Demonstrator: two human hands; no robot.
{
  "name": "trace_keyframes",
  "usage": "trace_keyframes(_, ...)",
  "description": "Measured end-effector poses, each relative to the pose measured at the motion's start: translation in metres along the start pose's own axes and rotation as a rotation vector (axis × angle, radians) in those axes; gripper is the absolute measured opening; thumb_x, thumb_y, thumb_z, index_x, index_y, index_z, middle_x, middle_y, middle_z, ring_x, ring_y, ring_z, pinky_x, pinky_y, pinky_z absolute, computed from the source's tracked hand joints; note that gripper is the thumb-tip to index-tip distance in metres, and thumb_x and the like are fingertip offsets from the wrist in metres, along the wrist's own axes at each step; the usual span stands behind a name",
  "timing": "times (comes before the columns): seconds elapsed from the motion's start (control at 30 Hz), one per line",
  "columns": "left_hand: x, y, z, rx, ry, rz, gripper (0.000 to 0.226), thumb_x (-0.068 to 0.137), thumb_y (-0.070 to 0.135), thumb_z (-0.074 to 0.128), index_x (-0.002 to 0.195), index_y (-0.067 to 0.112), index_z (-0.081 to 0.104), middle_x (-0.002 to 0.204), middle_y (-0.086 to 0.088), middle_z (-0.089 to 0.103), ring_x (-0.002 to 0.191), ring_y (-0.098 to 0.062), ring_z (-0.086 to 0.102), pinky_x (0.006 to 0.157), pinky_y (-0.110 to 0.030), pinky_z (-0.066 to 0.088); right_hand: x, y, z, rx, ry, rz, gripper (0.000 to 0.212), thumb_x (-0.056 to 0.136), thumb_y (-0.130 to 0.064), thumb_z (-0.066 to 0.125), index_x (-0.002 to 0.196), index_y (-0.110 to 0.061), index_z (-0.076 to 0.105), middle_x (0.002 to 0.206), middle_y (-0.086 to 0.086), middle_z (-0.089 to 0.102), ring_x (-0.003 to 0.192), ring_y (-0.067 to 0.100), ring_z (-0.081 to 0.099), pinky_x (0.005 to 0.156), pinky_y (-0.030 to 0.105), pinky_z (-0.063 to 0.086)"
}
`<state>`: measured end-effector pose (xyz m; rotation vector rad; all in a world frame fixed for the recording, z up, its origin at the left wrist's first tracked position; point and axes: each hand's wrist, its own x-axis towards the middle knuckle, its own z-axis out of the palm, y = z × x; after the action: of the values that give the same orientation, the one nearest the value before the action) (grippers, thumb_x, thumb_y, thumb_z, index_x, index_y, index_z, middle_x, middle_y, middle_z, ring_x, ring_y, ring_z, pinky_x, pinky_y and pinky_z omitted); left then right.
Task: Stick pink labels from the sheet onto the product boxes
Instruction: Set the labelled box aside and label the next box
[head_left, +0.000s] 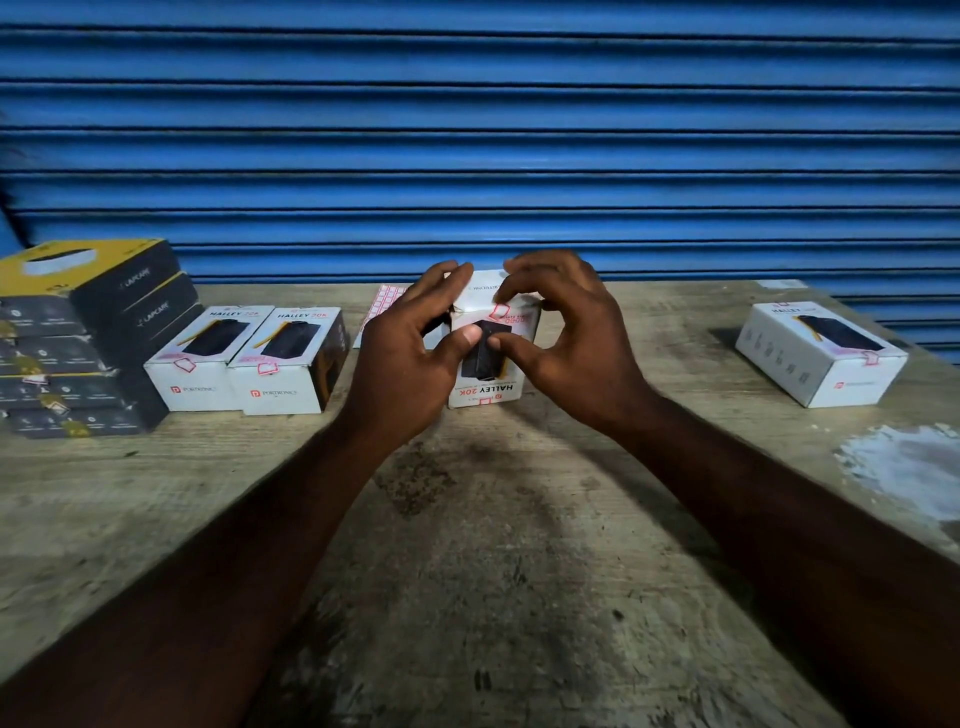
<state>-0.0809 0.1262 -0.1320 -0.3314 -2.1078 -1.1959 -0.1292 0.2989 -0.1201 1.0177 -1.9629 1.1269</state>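
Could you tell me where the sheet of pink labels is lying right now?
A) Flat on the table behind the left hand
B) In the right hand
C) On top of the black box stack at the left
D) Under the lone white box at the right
A: the label sheet lies on the table, partly hidden behind the left hand.

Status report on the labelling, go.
Left hand steadies centre box. Right hand presses pink label at its top edge. Label sheet behind the box. Nothing in the way.
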Motion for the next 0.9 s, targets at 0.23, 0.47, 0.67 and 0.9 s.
trace_keyframes(0.23,-0.0004,0.0026,-0.0022,0.045,0.001,0.005,0.056,0.088,0.008,0.066,0.142,0.014,0.051,0.145,0.011,0.043,0.140,-0.001,0.038,0.118,-0.028,0.035,0.0060,-0.0064,-0.0064,0.184,0.039,0.196,0.019,0.086,-0.024,0.074,0.104,-0.018,0.073,0.111,-0.006,0.068,0.109,0.006,0.063,0.087,0.039,0.056)
trace_keyframes(0.47,-0.0028,0.0041,-0.0012,0.060,-0.001,0.031,0.056,0.088,0.010,0.066,0.142,0.016,0.052,0.148,0.006,0.045,0.142,-0.006,0.039,0.118,-0.037,0.036,0.0071,-0.0047,-0.0049,0.119,0.027,0.166,0.012,0.085,-0.026,0.072,0.096,-0.022,0.077,0.106,-0.006,0.071,0.109,0.010,0.061,0.086,0.041,0.053)
trace_keyframes(0.67,-0.0023,0.0068,-0.0033,0.144,-0.007,0.057,0.058,0.088,0.005,0.069,0.142,0.018,0.052,0.151,0.004,0.045,0.140,0.001,0.037,0.117,-0.019,0.031,0.0068,-0.0040,-0.0016,0.049,0.045,0.116,0.011,0.091,-0.025,0.068,0.095,-0.017,0.074,0.102,-0.005,0.071,0.102,0.006,0.058,0.090,0.044,0.049)
trace_keyframes(0.9,-0.0017,0.0038,-0.0034,0.130,0.003,0.064,0.057,0.087,0.007,0.069,0.141,0.017,0.053,0.150,0.006,0.045,0.140,-0.001,0.039,0.118,-0.030,0.035,0.0072,-0.0049,-0.0065,0.053,0.029,0.080,0.016,0.095,-0.026,0.062,0.095,-0.017,0.076,0.101,-0.005,0.071,0.101,0.008,0.060,0.090,0.039,0.048)
